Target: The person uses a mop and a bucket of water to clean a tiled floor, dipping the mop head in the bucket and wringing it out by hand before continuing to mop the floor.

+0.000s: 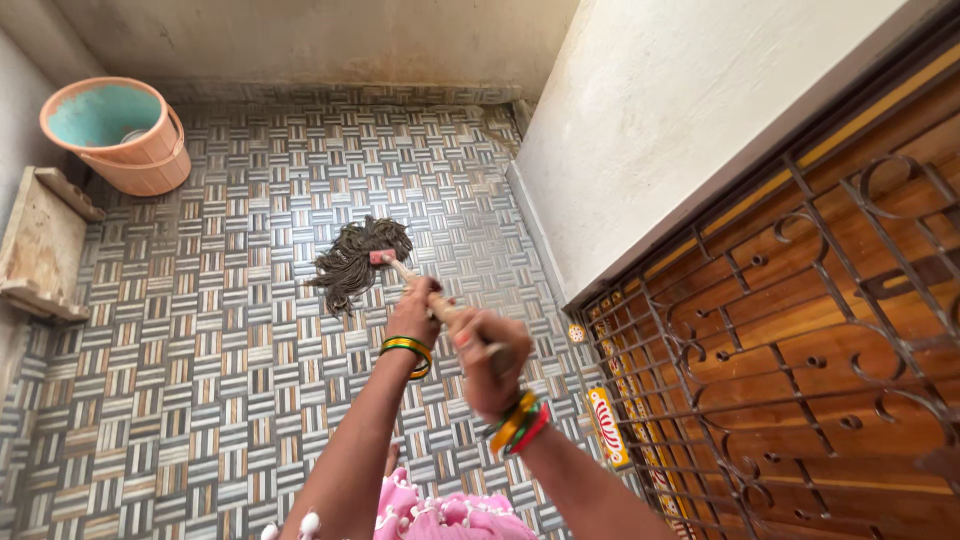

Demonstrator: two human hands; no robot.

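We are gripping the mop handle (440,305) with both hands. Our left hand (415,315) is closing round it lower down, nearer the mop head (355,262), and our right hand (490,360) is wrapping tight round it higher up, just behind the left. The dark stringy mop head is lying ahead of both hands, spreading out on the patterned tile floor (200,350). Bangles are sitting on both our wrists. An orange bucket (120,135) is standing well apart from us in the far left corner, near a wooden board (40,245) leaning by the left wall. A metal grille door (800,330) is standing on our right.
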